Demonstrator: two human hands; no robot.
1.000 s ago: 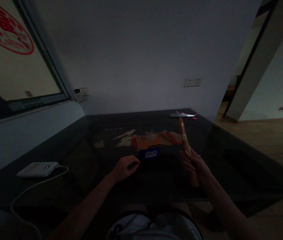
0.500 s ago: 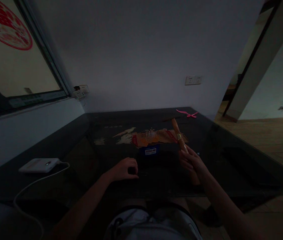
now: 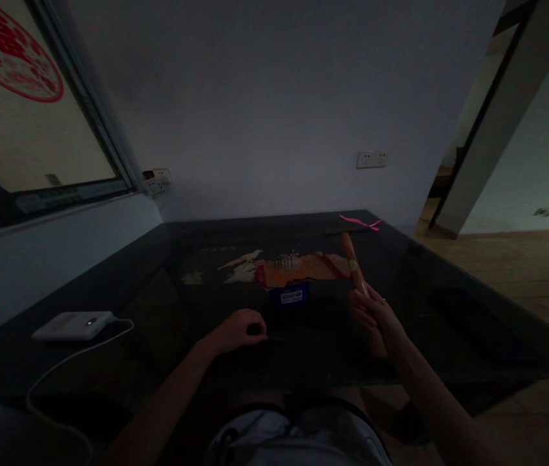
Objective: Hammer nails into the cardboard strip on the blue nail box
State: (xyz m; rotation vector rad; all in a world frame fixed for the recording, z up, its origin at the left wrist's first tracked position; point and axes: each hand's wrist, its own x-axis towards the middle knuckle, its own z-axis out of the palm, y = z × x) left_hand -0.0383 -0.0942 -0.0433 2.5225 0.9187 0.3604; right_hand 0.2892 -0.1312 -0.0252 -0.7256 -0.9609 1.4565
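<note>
My right hand is wrapped round the wooden handle of a hammer. It stands nearly upright, its dark head at the top, hard to make out against the table. My left hand rests low over the table with thumb and forefinger pinched together. A thin dark nail seems to stick out from its fingertips, though the light is poor. Ahead of both hands lies a strip of torn cardboard, with what look like several nails standing in it. Below its front edge shows a blue box with a white label.
The dark, glossy table meets the wall at the back. On the left lies a white power bank with a white cable. A pink ribbon is at the back right, and a flat black object lies on the right.
My right hand and the hammer have shifted slightly to the right and down. My left hand has barely moved. The view has tilted a little.
</note>
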